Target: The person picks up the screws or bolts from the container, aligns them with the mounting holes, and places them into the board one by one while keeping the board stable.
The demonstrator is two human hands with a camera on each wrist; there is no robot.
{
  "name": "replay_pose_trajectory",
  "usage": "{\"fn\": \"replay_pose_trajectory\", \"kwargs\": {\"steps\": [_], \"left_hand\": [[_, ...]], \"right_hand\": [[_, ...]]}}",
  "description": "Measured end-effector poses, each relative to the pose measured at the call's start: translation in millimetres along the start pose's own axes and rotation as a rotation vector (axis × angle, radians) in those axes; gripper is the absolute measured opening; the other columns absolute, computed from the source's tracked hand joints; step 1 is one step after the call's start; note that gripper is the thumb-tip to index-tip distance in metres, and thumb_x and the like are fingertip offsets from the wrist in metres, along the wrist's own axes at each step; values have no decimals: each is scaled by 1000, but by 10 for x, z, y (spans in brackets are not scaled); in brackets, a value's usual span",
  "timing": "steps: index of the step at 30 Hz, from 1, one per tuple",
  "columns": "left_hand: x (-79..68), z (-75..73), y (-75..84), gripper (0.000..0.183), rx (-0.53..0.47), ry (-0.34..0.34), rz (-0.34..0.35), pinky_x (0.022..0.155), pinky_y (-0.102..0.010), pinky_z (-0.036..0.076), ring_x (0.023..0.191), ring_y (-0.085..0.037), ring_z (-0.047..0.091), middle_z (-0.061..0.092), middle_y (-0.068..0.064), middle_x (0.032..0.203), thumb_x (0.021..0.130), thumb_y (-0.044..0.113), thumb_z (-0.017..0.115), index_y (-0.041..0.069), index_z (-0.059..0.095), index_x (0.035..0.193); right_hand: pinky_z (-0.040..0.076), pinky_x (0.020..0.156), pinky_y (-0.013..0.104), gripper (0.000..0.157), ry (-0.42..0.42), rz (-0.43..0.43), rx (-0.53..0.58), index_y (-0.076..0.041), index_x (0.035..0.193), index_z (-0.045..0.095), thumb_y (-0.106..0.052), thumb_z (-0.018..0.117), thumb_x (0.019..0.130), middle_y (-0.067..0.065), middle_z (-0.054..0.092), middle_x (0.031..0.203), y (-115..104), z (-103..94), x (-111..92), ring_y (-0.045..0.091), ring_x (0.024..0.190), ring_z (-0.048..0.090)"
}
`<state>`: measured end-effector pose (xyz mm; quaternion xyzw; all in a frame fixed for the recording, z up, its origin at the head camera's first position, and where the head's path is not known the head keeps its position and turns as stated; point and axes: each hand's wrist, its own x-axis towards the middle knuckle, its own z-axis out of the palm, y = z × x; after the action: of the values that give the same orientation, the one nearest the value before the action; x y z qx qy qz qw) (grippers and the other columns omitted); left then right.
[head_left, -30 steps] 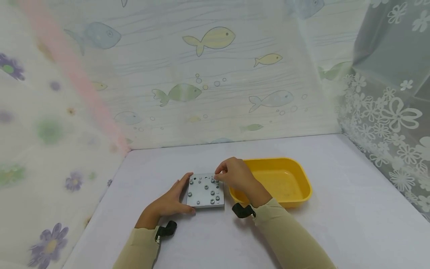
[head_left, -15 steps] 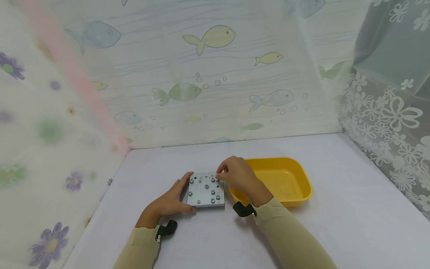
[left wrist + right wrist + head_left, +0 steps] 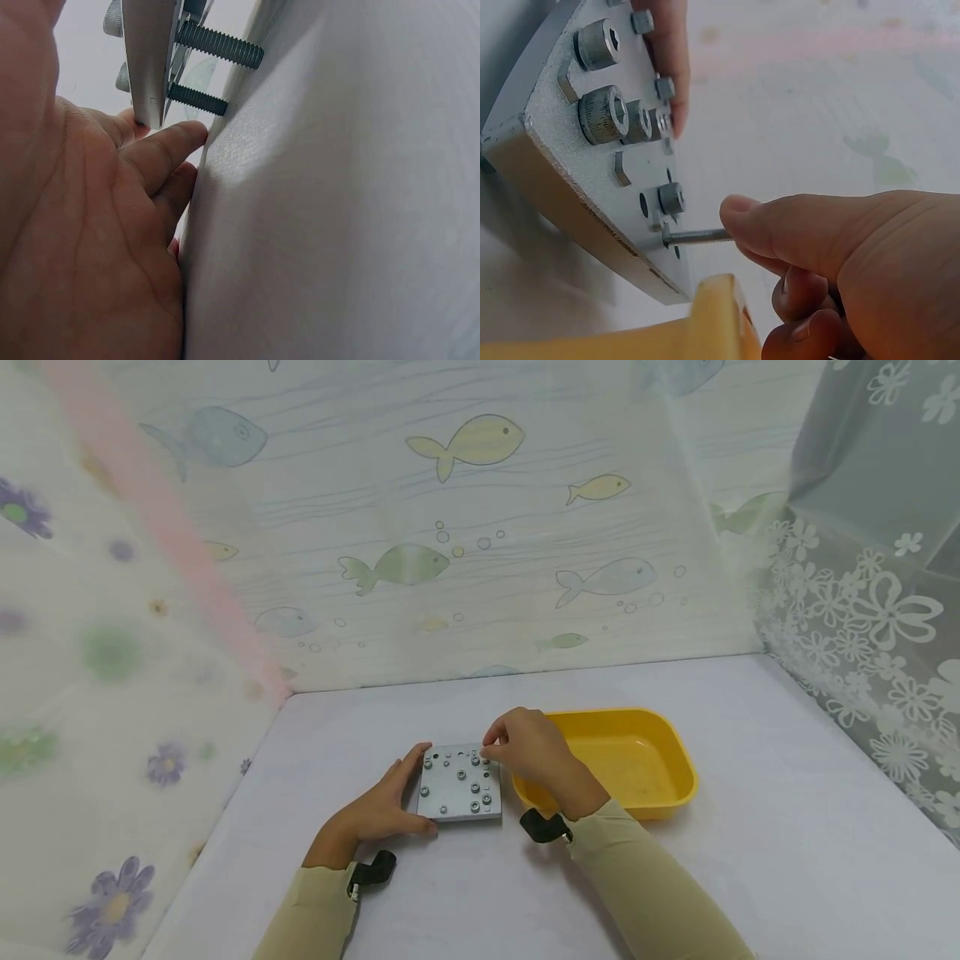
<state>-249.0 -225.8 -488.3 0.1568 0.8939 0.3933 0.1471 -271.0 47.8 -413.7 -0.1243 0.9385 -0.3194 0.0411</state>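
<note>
A square silver metal plate (image 3: 450, 789) sits on the table with several socket-head bolts (image 3: 602, 114) standing in its holes. Threaded shanks (image 3: 221, 45) stick out beneath it in the left wrist view. My left hand (image 3: 378, 814) grips the plate's left side, thumb at the near edge and fingers at the far corner. Over the back right corner, my right hand (image 3: 532, 750) pinches a thin bolt (image 3: 697, 236) between thumb and finger. Its shank points at the plate face, its tip right at a hole, and the fingertips hide its head.
A yellow plastic tub (image 3: 633, 768) stands just right of the plate, partly behind the right forearm. The table (image 3: 750, 827) has a white cover. Fish-patterned sheeting (image 3: 480, 552) hangs behind it, with flowered sheets at both sides.
Both hands and the plate stay almost where they were. The right fingertips remain at the back right corner, and the view shifts very slightly.
</note>
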Motion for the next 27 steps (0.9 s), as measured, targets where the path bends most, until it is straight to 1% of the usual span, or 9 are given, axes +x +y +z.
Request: {"fn": "replay_pose_trajectory", "kwargs": {"steps": [3, 9, 14, 18, 22, 27], "left_hand": [[1, 0, -2, 129, 2, -1, 3, 124, -70, 2, 160, -42, -7, 12, 0, 175, 62, 41, 94, 32, 16, 165], [-1, -2, -2, 129, 5, -4, -15, 123, -70, 2, 160, -42, -8, 11, 3, 175, 62, 42, 94, 35, 15, 164], [3, -3, -2, 129, -5, -5, -11, 124, -68, 2, 161, -38, -6, 13, 6, 174, 61, 41, 94, 36, 16, 164], [4, -6, -6, 129, -7, -6, -3, 125, -67, 3, 161, -35, -4, 15, 9, 173, 61, 41, 95, 36, 17, 164], [6, -12, -6, 129, -4, -3, 9, 125, -68, 3, 161, -35, -4, 15, 8, 173, 62, 42, 95, 35, 17, 164], [5, -11, -3, 130, -11, -8, 1, 125, -67, 3, 161, -34, -3, 14, 8, 173, 61, 40, 95, 35, 16, 164]], "right_hand": [[40, 62, 28, 9, -10, -4, 2, -24, 91, 81, -32, 80, 90, -3, 59, 71, -11, 7, 2, 16, 72, 54], [39, 61, 28, 8, -20, -8, 12, -24, 91, 81, -32, 80, 90, -2, 57, 70, -6, 19, 0, 16, 71, 54], [40, 64, 29, 10, -18, 6, 21, -25, 96, 82, -34, 79, 92, -1, 58, 75, 11, 26, 2, 17, 76, 54], [45, 67, 30, 12, -15, 24, 33, -26, 99, 82, -36, 78, 92, -3, 62, 81, 20, 28, 12, 17, 82, 56], [48, 70, 30, 15, -23, 35, 46, -25, 96, 83, -38, 79, 91, -7, 67, 85, 27, 32, 18, 18, 84, 58], [47, 69, 30, 18, -32, 55, 46, -24, 93, 83, -42, 79, 90, -7, 67, 85, 39, 51, 20, 18, 84, 58]]}}
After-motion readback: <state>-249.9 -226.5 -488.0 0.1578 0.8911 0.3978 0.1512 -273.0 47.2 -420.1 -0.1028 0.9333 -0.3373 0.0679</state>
